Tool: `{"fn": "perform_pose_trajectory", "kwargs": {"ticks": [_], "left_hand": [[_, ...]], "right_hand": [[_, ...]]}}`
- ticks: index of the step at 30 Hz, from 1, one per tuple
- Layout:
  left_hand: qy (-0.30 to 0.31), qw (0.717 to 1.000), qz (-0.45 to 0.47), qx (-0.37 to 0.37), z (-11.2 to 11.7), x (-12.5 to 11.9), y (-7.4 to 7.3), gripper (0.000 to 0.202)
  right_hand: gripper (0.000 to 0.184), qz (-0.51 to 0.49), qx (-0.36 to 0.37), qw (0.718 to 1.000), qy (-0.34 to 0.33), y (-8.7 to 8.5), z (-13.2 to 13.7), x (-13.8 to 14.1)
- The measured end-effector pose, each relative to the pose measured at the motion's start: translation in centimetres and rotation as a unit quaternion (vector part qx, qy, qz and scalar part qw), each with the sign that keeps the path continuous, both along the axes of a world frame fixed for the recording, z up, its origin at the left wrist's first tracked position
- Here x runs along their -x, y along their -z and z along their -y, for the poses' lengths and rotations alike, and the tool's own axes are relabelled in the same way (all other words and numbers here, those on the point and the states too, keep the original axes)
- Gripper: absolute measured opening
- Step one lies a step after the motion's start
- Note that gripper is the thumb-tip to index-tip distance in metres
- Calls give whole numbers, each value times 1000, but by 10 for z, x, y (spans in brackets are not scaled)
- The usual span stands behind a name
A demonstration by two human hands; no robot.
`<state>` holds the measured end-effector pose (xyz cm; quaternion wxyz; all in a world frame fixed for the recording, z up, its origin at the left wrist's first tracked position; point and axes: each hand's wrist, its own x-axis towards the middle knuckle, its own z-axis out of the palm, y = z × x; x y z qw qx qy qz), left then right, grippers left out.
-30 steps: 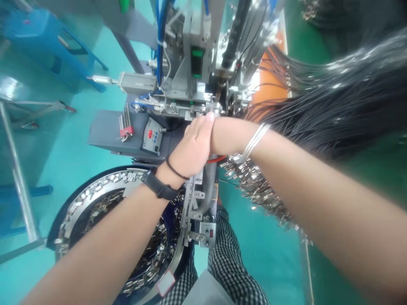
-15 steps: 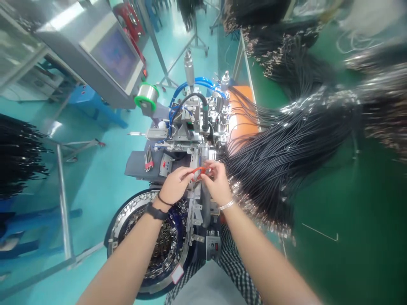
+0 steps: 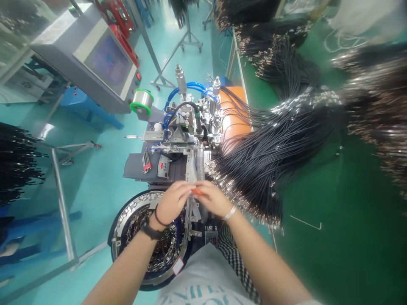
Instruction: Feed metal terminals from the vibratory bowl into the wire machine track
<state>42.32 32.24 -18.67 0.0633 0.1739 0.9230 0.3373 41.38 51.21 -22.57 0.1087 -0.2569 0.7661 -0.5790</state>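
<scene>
Right over the vibratory bowl feeder (image 3: 126, 208), the left hand (image 3: 173, 202) and right hand (image 3: 213, 199) meet, fingers narrowly pinching a small orange piece (image 3: 197, 192); plenty of loose metal terminals (image 3: 159, 241) left in the bowl; loads of terminated black wires (image 3: 270, 156) fanned out alongside.

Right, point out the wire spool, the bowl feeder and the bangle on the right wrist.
Wire spool (image 3: 142, 102): head view, silver winding.
Bowl feeder (image 3: 123, 206): head view, metal rim.
Bangle (image 3: 229, 212): head view, middle of band.
</scene>
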Motion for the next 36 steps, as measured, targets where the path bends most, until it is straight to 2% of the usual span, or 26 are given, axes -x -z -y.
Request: {"fn": "perform_pose_trajectory", "kwargs": {"ticks": [4,8,11,16,19,23,24,26,28,29,33,34,36], "left_hand": [[-6,1000,-20,1,-6,-58,-3,29],[-131,991,38,3,-12,-109,4,28],[-192,975,109,-17,-15,-125,15,26],[-260,924,234,-156,-13,-118,28,24],[-275,881,290,-252,-12,-109,25,29],[-334,802,341,-359,-20,-104,15,30],[-353,791,347,-360,-24,-103,15,33],[-386,788,355,-322,-32,-102,16,41],[-417,786,358,-284,-39,-99,20,43],[-434,776,363,-279,-43,-98,22,43],[-478,716,398,-318,-48,-88,26,35],[-478,708,405,-326,-49,-86,27,34],[-466,712,411,-328,-48,-82,28,32]], "right_hand": [[34,-126,-96,987,-35,-1,-3,-44],[34,-179,-158,970,-48,17,5,-81],[30,-223,-174,958,-44,29,11,-88],[29,-252,-211,943,-55,28,14,-76],[29,-238,-240,939,-60,21,21,-74],[33,-194,-290,937,-37,11,43,-84],[35,-183,-304,934,-29,10,50,-88],[40,-158,-332,930,-19,7,61,-93],[44,-126,-358,925,-25,4,69,-95],[45,-109,-370,922,-35,3,71,-95],[50,-65,-415,904,-72,-1,76,-89],[51,-60,-422,902,-75,-2,77,-87],[52,-50,-425,901,-70,-3,77,-85]]}}
